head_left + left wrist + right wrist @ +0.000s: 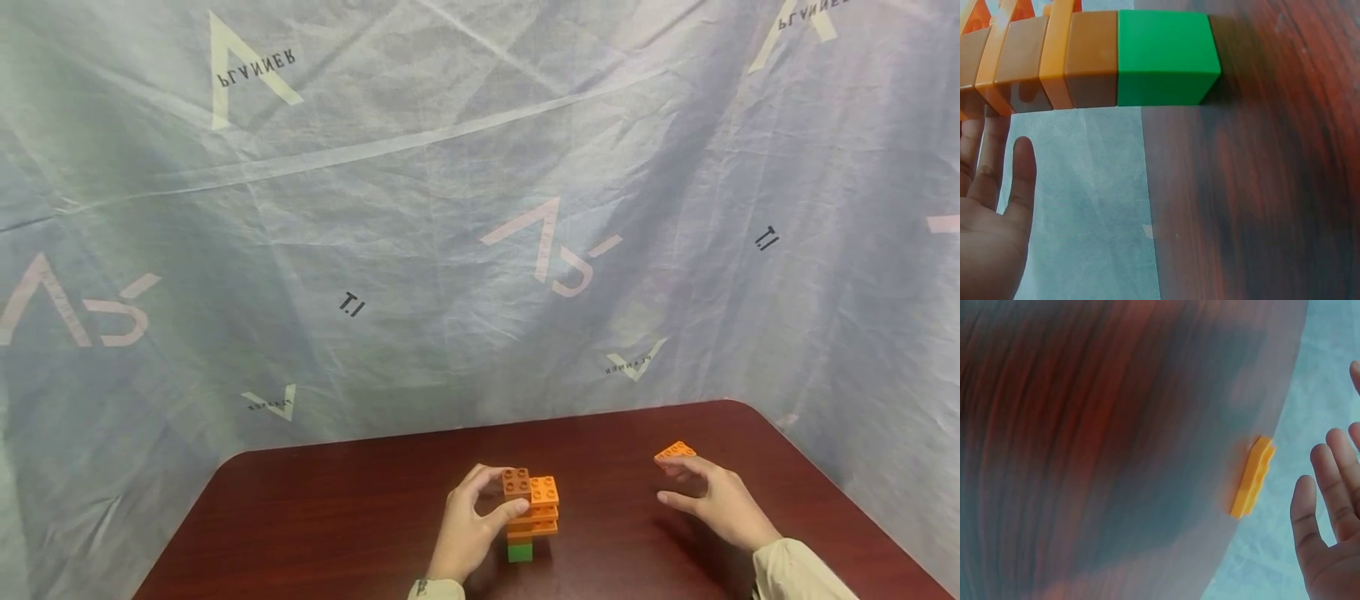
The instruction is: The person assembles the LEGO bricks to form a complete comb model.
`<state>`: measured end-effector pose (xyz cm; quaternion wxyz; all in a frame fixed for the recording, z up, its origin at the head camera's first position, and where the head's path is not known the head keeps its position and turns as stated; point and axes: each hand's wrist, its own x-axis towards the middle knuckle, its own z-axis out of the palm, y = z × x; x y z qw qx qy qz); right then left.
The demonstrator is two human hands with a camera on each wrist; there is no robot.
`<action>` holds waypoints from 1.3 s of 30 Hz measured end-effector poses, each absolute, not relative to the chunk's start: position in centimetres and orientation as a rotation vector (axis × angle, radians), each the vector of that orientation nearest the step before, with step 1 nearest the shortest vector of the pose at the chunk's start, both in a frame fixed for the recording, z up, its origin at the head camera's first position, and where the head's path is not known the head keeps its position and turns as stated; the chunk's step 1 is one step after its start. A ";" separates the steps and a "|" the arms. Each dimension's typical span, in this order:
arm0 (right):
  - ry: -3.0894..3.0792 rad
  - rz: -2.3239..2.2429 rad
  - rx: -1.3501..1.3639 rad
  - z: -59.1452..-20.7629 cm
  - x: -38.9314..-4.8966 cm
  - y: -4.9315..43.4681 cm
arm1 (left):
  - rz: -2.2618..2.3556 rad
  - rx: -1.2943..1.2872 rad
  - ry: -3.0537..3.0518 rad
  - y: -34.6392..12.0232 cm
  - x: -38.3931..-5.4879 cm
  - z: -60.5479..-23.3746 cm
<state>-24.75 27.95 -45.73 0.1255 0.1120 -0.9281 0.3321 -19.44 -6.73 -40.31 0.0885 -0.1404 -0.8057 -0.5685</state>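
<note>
A tower of building bricks stands upright on the table, with a green brick at its base and brown and orange layers above. Flat orange bricks jut out from its right side. My left hand holds the tower near the top, thumb in front of it and fingers behind. Farther right and back lies a loose orange studded brick. Just short of that brick is my right hand, its fingers extended and thumb apart. From the head view the fingertips overlap the brick's near edge.
The dark red wooden table has rounded far corners. A grey printed cloth hangs close behind the table's back edge and along its sides.
</note>
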 end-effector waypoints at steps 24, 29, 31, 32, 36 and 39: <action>-2.838 0.832 0.123 -46.5 -28.2 31.3 | -1.696 -0.396 -2.408 -6.8 -19.6 -40.5; -2.868 0.820 0.098 -46.3 -29.0 31.2 | -1.707 -0.418 -2.381 -6.9 -19.5 -40.7; -2.872 0.820 0.096 -46.4 -29.3 31.2 | -1.706 -0.424 -2.371 -6.9 -19.5 -40.7; -2.872 0.819 0.096 -46.4 -29.4 31.2 | -1.706 -0.425 -2.370 -6.9 -19.5 -40.8; -2.875 0.815 0.092 -46.6 -29.7 31.4 | -1.707 -0.429 -2.367 -6.8 -19.5 -40.9; -2.878 0.826 0.091 -46.6 -29.9 31.5 | -1.710 -0.435 -2.358 -6.6 -19.5 -40.9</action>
